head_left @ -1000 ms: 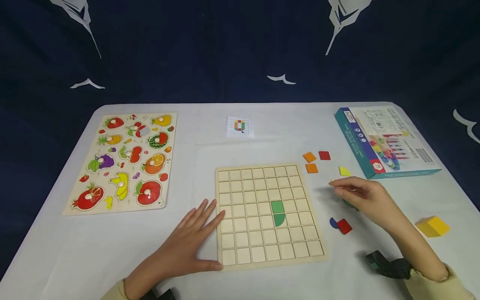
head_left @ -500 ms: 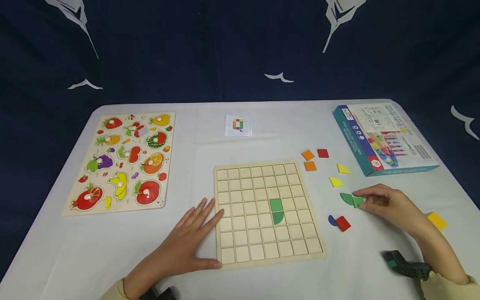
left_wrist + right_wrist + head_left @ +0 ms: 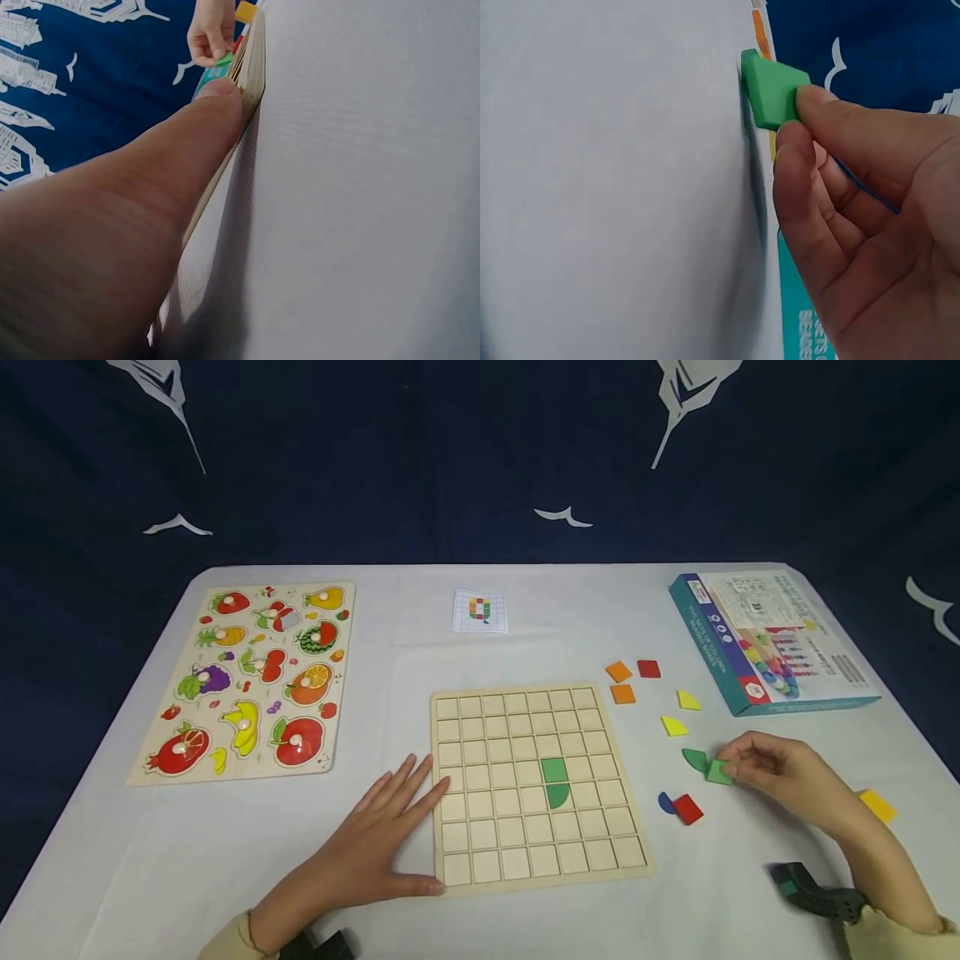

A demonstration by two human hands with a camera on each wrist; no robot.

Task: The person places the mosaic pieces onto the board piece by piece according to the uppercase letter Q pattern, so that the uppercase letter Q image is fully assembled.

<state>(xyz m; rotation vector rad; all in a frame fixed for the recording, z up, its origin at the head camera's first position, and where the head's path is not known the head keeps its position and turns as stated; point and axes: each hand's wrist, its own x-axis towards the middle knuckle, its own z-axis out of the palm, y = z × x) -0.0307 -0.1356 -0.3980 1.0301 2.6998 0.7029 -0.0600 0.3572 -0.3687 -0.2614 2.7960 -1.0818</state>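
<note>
My right hand (image 3: 780, 777) pinches a green square tile (image 3: 778, 91) between thumb and forefinger, low over the cloth right of the board. Just beyond that tile lies a green quarter-round tile (image 3: 694, 760). The left hand (image 3: 382, 839) is spread with straight fingers, its fingertips and thumb at the left edge of the wooden grid board (image 3: 495, 835). In the board sit a green square tile (image 3: 554, 770) and, directly below it, a green quarter-round tile (image 3: 558, 796). A red tile (image 3: 688, 809) and a blue half-round tile (image 3: 666, 803) lie nearer the front.
Yellow tiles (image 3: 674, 727), orange tiles (image 3: 623, 694) and a red tile (image 3: 648, 669) lie right of the board. A teal box (image 3: 772, 643) stands at back right, a yellow block (image 3: 877, 806) near the right wrist. A fruit puzzle (image 3: 247, 685) lies left, a pattern card (image 3: 480, 612) behind.
My right hand has moved right and down to the green tiles and taken hold of the green square, now lifted slightly. The left hand stays at the board's edge.
</note>
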